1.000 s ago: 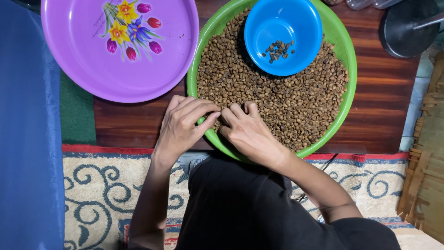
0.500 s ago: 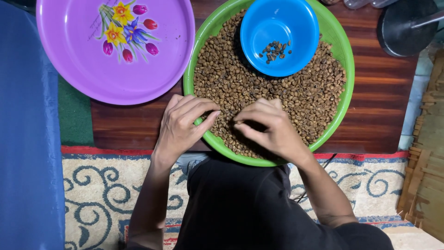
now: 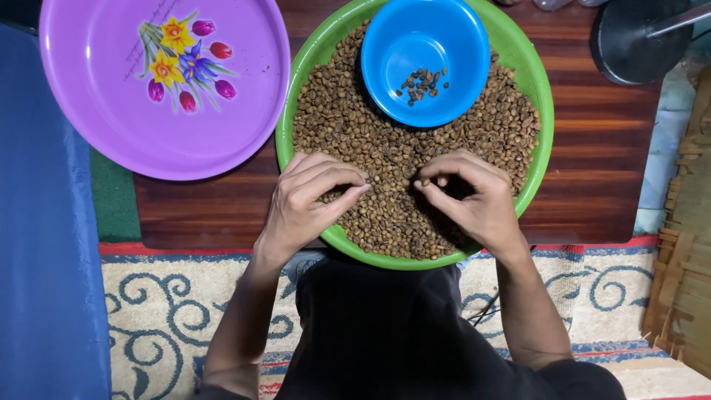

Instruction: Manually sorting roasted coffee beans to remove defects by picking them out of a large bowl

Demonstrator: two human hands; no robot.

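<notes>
The right hand has lifted a little off the coffee beans since a moment ago, when it lay flat on them near the front rim; now it is arched above the pile, more to the right side, and its thumb and first finger are pinched together on what seems to be one single bean, so this grip is closed on a bean. The left hand has almost not moved: it rests on the near left edge of the green basin, its fingers curled and their tips touching the beans, and I cannot tell if it holds anything under them. The beans fill the green basin, which stands on the dark wooden tabletop just in front of the person. A small blue bowl sits on the beans at the far side of the basin, and it has only a few darker beans inside; the count there looks the same as before. To my judgement the change means that one more bean is picked out from the pile. At the left, beside the basin, lies a purple tray with painted flowers, with no beans on it.
</notes>
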